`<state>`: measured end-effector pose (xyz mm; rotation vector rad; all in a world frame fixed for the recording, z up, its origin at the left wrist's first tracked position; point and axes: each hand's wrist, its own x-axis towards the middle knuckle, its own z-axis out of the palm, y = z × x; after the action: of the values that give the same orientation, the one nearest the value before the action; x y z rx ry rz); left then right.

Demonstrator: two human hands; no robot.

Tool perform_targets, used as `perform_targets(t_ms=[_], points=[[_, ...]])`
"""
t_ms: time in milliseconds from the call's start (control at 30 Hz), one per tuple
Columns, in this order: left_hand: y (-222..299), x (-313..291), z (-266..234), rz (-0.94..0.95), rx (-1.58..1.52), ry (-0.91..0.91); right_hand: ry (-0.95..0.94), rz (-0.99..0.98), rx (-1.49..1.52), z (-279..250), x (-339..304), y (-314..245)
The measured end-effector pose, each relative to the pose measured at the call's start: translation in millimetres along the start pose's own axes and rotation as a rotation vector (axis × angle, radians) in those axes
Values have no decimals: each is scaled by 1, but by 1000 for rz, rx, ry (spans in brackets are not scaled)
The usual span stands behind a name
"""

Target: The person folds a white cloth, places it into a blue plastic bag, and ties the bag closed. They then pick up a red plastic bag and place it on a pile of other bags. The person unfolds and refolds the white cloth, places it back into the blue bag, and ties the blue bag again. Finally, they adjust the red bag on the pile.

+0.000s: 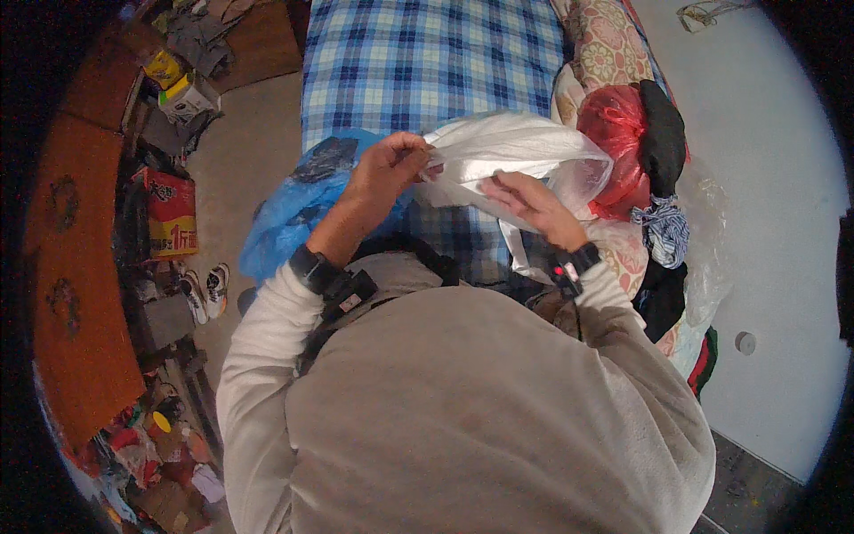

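In front of the chest: two bare hands over one bed, each wrist wearing one black strapped device.
Left hand: the left hand (387, 167) pinches the gathered edge of the bag between thumb and fingertips.
Right hand: the right hand (534, 203) lies against the bag's near side, fingers extended; whether they grip cannot be told.
White bag: one white plastic bag (511, 147), between and beyond the hands, above the bedding.
Other bags: two; one blue bag (298, 200) by the left forearm, one red bag (614, 147) right of the white one.
Clothing, right: one black garment (663, 133) beside the red bag, one striped cloth (662, 233) nearer.
Bedding: one blue-and-white plaid cover (427, 67), reaching the far edge.
Floor, left: two shoes (217, 283), side by side near one red-and-yellow box (172, 214).
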<state>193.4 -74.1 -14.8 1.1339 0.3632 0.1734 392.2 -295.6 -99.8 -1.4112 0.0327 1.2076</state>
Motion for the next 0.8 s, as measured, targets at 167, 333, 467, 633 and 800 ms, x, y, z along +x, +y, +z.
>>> perform_targets(t_ms=[167,333,467,633,800], points=[[-4,5,-10,63,-56,-11,301,-770,-1307,-17,-79,-68],[-5,6,-14,62,-113,-42,876,-1042,-1660,-82,-85,-80],[-2,6,-19,81,-127,-38,520,-557,-874,-122,-46,-53],[-3,9,-20,137,14,-57,481,-799,-764,-135,-45,-77],[8,7,-25,174,-81,37,335,-771,-185,-98,-89,-109]])
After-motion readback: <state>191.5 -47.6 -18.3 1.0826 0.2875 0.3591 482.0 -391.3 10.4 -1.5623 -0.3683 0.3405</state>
